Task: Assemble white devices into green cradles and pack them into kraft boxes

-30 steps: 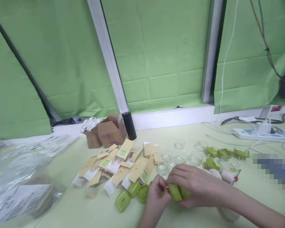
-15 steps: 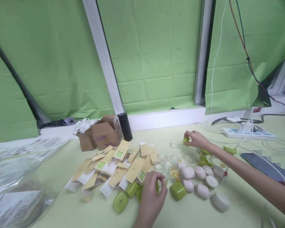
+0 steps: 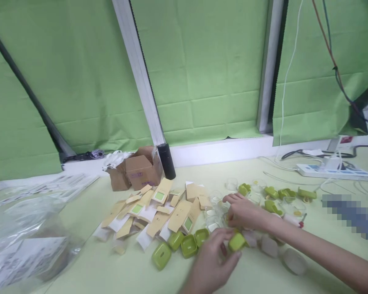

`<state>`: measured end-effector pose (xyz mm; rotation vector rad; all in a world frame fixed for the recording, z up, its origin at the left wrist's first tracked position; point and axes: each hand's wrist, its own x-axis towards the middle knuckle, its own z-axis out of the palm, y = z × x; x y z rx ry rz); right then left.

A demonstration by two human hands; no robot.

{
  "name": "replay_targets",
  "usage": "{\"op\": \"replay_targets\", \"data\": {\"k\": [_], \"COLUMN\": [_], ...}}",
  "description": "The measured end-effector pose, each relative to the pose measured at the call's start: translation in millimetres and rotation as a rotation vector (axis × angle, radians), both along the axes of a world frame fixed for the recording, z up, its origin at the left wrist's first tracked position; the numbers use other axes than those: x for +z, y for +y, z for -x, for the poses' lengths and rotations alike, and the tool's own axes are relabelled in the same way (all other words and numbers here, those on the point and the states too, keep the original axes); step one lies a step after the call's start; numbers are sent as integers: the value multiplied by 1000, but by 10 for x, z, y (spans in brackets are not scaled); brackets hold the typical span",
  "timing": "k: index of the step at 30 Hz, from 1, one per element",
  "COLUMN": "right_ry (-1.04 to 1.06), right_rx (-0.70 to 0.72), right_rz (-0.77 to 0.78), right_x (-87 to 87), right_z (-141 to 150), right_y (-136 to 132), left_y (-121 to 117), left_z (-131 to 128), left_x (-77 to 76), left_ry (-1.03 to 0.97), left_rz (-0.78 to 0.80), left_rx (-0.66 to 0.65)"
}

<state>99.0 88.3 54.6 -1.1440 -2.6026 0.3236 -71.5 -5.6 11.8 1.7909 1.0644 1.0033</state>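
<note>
My left hand [image 3: 213, 259] is curled at the front of the table, with thumb and fingers closed about a small green plastic case [image 3: 236, 242]. Left of that hand lie an open green case half [image 3: 189, 246] and a closed green case [image 3: 161, 256]. Over the clear plastic cups [image 3: 213, 222], my right hand [image 3: 245, 212] reaches with fingers apart and bent down. It partly covers a cup there, and I see nothing held in it. Just beyond it sits a green clip-like piece [image 3: 244, 188]. Pale pink-white cases [image 3: 269, 246] lie partly under my right forearm.
Folded tan cards [image 3: 159, 216] lie heaped left of the cups. Behind stand a brown carton [image 3: 142, 173] and a black cylinder [image 3: 166, 161]. A clear plastic bag [image 3: 46, 232] is at left. A white power strip [image 3: 334, 171] with cables lies at right.
My right hand has come back toward me from the far cups, leaving the green clip-like piece behind. My left hand has moved right onto the green case. The view has shifted slightly.
</note>
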Motion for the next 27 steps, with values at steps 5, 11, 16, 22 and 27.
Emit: {"op": "replay_targets", "data": {"k": [5, 11, 16, 22, 27], "right_ry": [163, 718, 949, 933, 849], "right_rx": [-75, 30, 56, 54, -108], "right_rz": [49, 372, 696, 705, 585], "right_x": [42, 193, 216, 264, 216], "right_z": [-83, -204, -145, -42, -45], "right_y": [-14, -72, -208, -330, -289], "left_y": [77, 67, 82, 93, 81], "left_z": [-13, 5, 32, 19, 33], "left_x": [106, 197, 171, 178, 133], "left_ry": [-599, -1107, -1194, -1200, -1097], "left_rz": [353, 528, 542, 552, 612], "left_rx": [57, 52, 41, 26, 90]}}
